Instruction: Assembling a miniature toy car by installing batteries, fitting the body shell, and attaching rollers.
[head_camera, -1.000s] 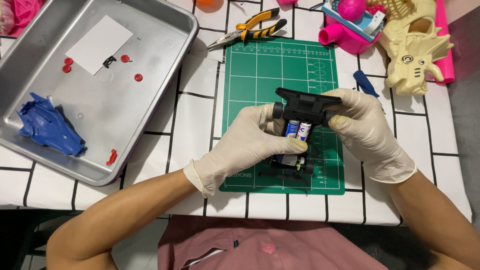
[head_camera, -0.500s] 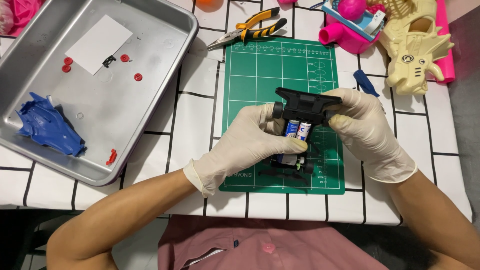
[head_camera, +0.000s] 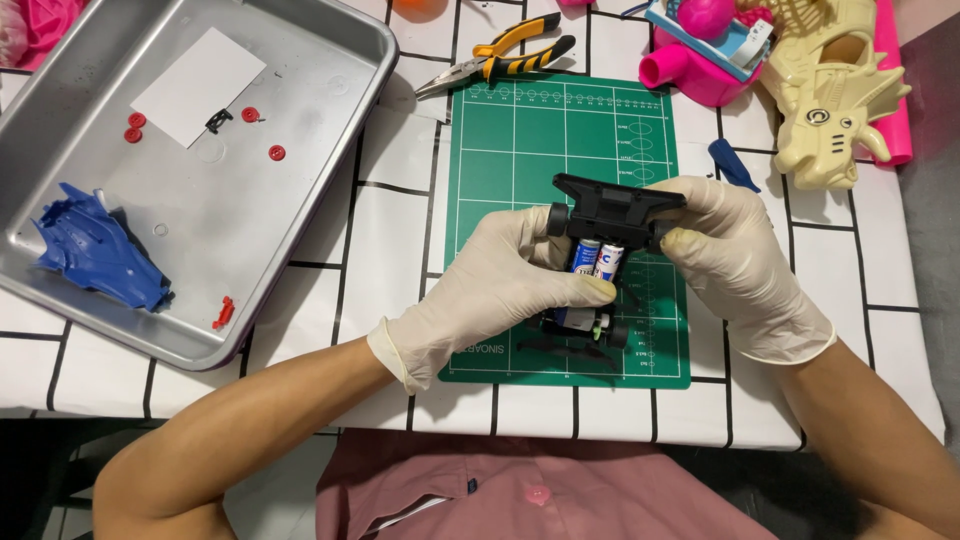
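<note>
Nothing has shifted since the earlier frames; our grip is unchanged. Left of us sits the metal tray (head_camera: 330, 60) with the blue car shell (head_camera: 95, 250). Over the green cutting mat (head_camera: 520, 150), our left hand (head_camera: 500, 285) and right hand (head_camera: 735, 260) both grasp the black toy car chassis (head_camera: 610, 215), its batteries (head_camera: 597, 256) exposed.

Hobby workbench: cutting mat (head_camera: 520, 150), pliers (head_camera: 500, 55)
</note>
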